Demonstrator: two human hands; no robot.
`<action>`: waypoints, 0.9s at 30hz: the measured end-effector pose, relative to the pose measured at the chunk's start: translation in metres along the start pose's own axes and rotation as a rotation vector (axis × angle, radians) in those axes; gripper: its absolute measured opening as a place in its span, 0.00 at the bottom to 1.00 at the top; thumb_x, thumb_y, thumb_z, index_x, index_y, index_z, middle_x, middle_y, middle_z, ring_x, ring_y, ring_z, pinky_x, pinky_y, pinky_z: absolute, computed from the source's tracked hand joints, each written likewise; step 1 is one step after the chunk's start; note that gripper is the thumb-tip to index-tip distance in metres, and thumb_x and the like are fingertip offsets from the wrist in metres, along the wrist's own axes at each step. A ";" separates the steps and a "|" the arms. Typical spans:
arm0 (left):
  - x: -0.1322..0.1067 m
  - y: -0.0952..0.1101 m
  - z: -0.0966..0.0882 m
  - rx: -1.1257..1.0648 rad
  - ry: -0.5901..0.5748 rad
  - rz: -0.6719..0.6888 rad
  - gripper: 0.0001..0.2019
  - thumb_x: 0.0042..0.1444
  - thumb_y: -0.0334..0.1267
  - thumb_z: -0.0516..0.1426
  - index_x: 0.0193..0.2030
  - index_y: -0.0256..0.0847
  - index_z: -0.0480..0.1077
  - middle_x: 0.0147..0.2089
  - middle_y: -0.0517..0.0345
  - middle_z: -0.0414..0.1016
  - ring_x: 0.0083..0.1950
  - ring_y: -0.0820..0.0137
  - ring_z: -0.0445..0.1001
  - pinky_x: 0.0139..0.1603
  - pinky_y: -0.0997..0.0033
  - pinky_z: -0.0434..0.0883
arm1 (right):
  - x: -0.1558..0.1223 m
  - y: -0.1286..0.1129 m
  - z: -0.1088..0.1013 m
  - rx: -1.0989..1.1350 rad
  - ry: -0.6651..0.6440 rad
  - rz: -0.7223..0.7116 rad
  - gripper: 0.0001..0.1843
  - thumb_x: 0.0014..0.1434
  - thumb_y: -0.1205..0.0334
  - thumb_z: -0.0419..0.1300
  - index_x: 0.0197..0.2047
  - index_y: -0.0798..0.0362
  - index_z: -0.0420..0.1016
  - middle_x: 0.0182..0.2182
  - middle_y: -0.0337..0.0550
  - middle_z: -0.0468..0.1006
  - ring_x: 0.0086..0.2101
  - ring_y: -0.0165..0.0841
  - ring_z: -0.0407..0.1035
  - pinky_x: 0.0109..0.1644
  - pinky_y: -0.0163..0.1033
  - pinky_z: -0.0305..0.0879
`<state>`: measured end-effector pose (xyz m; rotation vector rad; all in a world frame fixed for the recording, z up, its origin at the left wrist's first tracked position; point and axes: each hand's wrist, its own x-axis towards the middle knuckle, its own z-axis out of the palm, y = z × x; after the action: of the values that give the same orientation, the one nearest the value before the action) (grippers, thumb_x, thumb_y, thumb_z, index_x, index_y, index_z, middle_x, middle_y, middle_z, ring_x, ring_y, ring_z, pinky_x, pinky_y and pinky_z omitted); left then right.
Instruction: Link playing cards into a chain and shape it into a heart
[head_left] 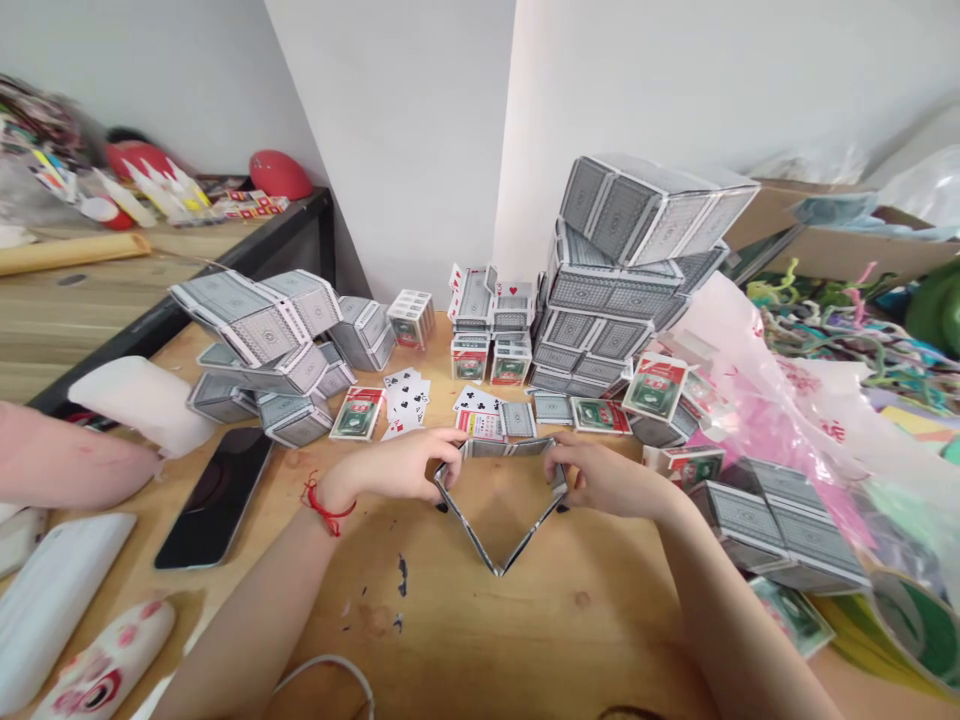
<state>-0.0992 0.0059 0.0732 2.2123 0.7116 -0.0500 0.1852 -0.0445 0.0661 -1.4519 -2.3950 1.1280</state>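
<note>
Between my hands, just above or on the wooden table [540, 650], is a folded frame of joined playing cards [480, 548], bent to a point towards me. My left hand [416, 462] pinches its left corner, with a red cord round the wrist. At the opposite corner, my right hand [600, 475] grips it between thumb and fingers. Behind the frame lie loose playing cards [409, 397] and a red-and-green card box [358, 413]. Grey-backed blocks built of cards [592, 340] rise in a tall stack at the back right, the top one turned askew.
More card blocks [255, 320] are piled at the left, near a black phone [217, 497]. Card boxes [510, 360] stand by the wall. On the right are card blocks [780, 525], plastic bags and coloured strands [840, 320]. A white cable [337, 660] curves in front.
</note>
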 end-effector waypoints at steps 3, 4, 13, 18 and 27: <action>0.000 0.001 -0.001 -0.016 -0.021 0.014 0.08 0.41 0.25 0.57 0.29 0.40 0.65 0.48 0.56 0.65 0.58 0.61 0.60 0.49 0.70 0.62 | 0.003 0.000 0.002 -0.007 0.005 -0.025 0.14 0.39 0.79 0.53 0.29 0.54 0.65 0.36 0.39 0.63 0.29 0.26 0.62 0.33 0.33 0.60; 0.001 0.001 -0.001 -0.022 -0.022 0.013 0.09 0.41 0.25 0.56 0.29 0.40 0.64 0.49 0.55 0.65 0.57 0.61 0.61 0.48 0.70 0.63 | 0.003 -0.002 0.002 -0.008 -0.003 -0.036 0.13 0.39 0.80 0.52 0.28 0.54 0.65 0.36 0.39 0.63 0.29 0.26 0.61 0.32 0.32 0.60; 0.003 0.003 0.001 -0.066 -0.122 0.068 0.17 0.38 0.19 0.49 0.35 0.41 0.61 0.58 0.54 0.56 0.58 0.63 0.60 0.46 0.70 0.64 | 0.008 -0.014 0.008 0.007 -0.039 -0.157 0.17 0.42 0.81 0.51 0.35 0.52 0.65 0.41 0.42 0.65 0.35 0.29 0.64 0.37 0.34 0.62; 0.001 -0.004 0.001 -0.055 -0.086 0.042 0.27 0.36 0.17 0.45 0.43 0.44 0.62 0.62 0.56 0.50 0.65 0.63 0.48 0.54 0.66 0.61 | 0.010 -0.011 0.008 0.041 -0.002 -0.220 0.24 0.46 0.79 0.51 0.46 0.51 0.64 0.52 0.47 0.61 0.52 0.36 0.58 0.48 0.41 0.62; 0.006 -0.011 0.004 -0.129 0.056 0.097 0.33 0.36 0.21 0.48 0.53 0.44 0.54 0.57 0.53 0.55 0.58 0.63 0.57 0.57 0.64 0.57 | 0.013 0.000 0.014 0.121 0.109 -0.210 0.36 0.46 0.70 0.60 0.58 0.48 0.51 0.59 0.50 0.54 0.56 0.41 0.55 0.55 0.47 0.58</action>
<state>-0.0989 0.0114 0.0616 2.1283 0.6193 0.1049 0.1720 -0.0416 0.0532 -1.1629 -2.2972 1.0922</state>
